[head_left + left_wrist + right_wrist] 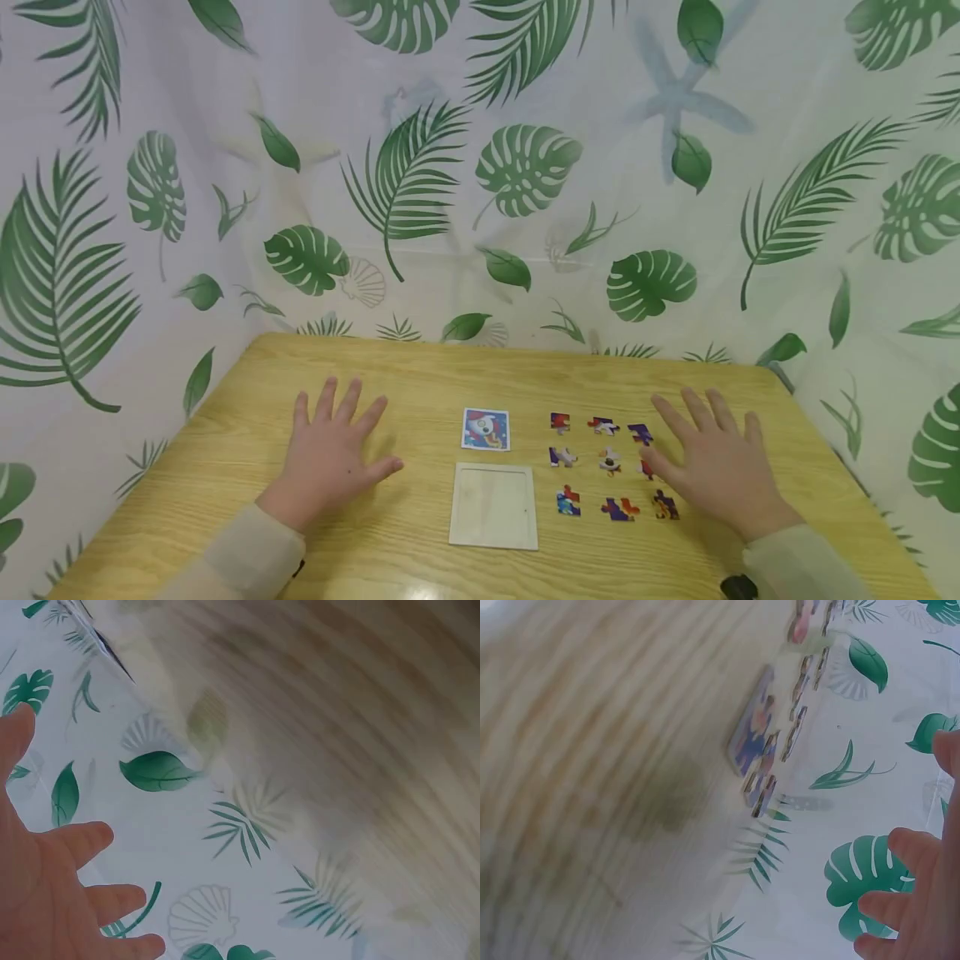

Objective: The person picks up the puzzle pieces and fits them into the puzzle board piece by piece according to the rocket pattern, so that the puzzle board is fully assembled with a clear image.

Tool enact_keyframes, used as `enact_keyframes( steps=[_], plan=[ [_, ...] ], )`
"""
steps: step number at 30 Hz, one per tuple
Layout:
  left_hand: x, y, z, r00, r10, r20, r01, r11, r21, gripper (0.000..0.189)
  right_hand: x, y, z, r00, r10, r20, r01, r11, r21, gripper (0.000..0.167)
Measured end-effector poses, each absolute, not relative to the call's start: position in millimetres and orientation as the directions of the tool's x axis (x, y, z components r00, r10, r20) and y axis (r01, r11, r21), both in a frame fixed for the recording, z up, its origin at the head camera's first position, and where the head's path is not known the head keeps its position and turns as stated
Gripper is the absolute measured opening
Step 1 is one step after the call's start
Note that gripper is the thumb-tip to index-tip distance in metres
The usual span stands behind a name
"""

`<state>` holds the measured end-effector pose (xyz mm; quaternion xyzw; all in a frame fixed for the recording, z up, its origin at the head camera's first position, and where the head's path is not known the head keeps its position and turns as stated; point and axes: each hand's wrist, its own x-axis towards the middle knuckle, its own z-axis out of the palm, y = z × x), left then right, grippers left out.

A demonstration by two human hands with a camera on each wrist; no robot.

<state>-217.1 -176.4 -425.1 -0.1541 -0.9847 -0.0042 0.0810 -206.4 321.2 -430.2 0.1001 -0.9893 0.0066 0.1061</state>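
My left hand (330,458) spreads its fingers over the left part of the table and holds nothing. On the right, my right hand (720,467) is likewise spread, and it partly covers the rightmost of several loose jigsaw pieces (610,461). These colourful pieces lie apart in rough rows. Left of them sits a pale square puzzle tray (493,543) with a raised rim, and behind that a small square picture card (486,430) showing a white cartoon figure. In the right wrist view some jigsaw pieces (754,724) appear edge-on beyond the fingers.
A wood-grain table (390,375) carries everything. Behind and beside it hangs a white cloth (450,275) printed with green leaves and shells. A dark object (738,587) shows at the right wrist.
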Motion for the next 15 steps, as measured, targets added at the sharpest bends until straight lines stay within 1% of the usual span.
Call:
enact_keyframes(
  steps=[3,6,11,15],
  plan=[
    [-215,-170,-427,-0.938,0.313,0.149,0.318,0.948,0.009,0.088,-208,318,-429,-0.952,-0.210,0.222,-0.215,0.977,0.005,0.083],
    [-211,-161,-427,-0.936,0.332,0.120,0.343,0.935,0.087,0.085,-210,313,-428,-0.951,-0.223,0.214,-0.233,0.972,-0.025,0.082],
    [-207,-149,-432,-0.923,0.375,0.092,0.386,0.896,0.221,0.083,-214,299,-429,-0.950,-0.242,0.195,-0.265,0.959,-0.101,0.078],
    [-209,-141,-435,-0.913,0.403,0.058,0.400,0.861,0.315,0.085,-219,287,-430,-0.947,-0.261,0.188,-0.295,0.937,-0.188,0.072]
  ],
)
